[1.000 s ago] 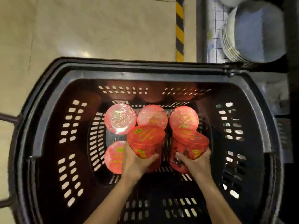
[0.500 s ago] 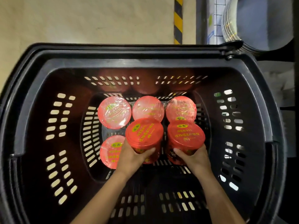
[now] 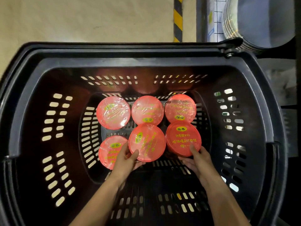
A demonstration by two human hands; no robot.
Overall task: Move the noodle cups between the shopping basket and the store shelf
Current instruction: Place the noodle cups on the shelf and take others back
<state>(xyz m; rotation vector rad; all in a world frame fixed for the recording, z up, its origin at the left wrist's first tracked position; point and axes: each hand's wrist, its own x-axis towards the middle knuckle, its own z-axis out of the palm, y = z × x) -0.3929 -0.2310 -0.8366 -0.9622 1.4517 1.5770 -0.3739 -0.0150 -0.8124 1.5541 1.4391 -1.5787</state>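
Several red noodle cups with yellow print stand upright in the black shopping basket (image 3: pixel 146 62), seen from above. Three fill the far row: left (image 3: pixel 113 112), middle (image 3: pixel 147 110), right (image 3: pixel 180 108). A near-left cup (image 3: pixel 109 152) stands alone. My left hand (image 3: pixel 126 159) grips the near-middle cup (image 3: pixel 147 141) from its near side. My right hand (image 3: pixel 197 158) grips the near-right cup (image 3: pixel 183 138), thumb on the lid rim. Both cups sit low in the basket, upright.
A pale tiled floor (image 3: pixel 81 18) lies beyond the basket. A yellow and black striped post (image 3: pixel 177 18) stands at the top. A stack of round plates or lids (image 3: pixel 254 22) sits on shelving at the top right.
Both hands have lowered their cups into the basket. The cups went from tilted, sides showing, to upright with only lids showing. The camera has moved closer over the basket.
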